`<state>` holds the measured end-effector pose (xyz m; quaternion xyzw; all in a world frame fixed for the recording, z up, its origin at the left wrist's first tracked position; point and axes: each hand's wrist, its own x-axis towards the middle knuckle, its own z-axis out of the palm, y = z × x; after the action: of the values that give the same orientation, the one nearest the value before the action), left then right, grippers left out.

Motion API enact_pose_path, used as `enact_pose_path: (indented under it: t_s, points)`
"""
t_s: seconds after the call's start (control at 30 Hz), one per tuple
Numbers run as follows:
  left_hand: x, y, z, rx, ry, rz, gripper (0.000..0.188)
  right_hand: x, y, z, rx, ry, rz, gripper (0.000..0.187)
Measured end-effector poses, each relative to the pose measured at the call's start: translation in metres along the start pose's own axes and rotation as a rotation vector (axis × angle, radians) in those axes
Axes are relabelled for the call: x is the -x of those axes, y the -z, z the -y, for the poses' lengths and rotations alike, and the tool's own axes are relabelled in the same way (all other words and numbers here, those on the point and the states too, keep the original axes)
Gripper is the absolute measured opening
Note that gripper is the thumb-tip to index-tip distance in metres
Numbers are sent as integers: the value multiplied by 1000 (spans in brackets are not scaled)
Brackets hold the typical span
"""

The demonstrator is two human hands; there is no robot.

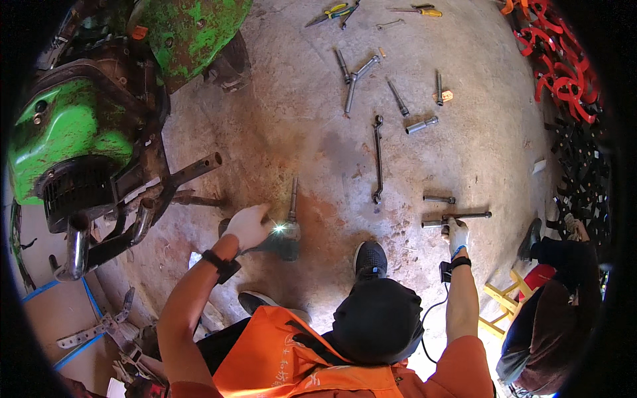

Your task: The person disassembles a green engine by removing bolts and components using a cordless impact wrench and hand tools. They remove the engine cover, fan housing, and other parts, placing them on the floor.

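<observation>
Over stained concrete (298,99) beside a green machine (76,126), left hand (247,225) grips power tool (290,235), right hand (458,235) pinches socket (446,229).

The stained concrete floor (265,132) carries yellow-handled pliers (340,12) and a screwdriver (431,12) toward its far edge, a long dark wrench (379,159) mid-floor, metal rods (439,199) farther right, and curved red parts (568,87) heaped along its right edge.

A green machine (79,129) is seen left of the left fingers (261,215). Far beyond the right fingers (454,227), pliers (337,11) and a yellow-handled screwdriver (431,12) are laid on the floor (292,99); right of those fingers, red parts (569,87) and black parts (584,179) are heaped and a yellow frame (499,298) is seen.
</observation>
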<state>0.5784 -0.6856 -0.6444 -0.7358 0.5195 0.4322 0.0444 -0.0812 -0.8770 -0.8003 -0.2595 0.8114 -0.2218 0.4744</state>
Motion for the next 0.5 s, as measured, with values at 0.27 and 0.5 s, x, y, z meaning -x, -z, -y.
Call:
enact_pose_path:
  t_s: [0.27, 0.5]
  points:
    - [-44, -6, -33, 69, -28, -66, 51, 65, -61, 51, 392, 384, 313, 32]
    - [-68, -5, -52, 133, 28, -87, 52, 36, -167, 212, 466, 775, 212, 47]
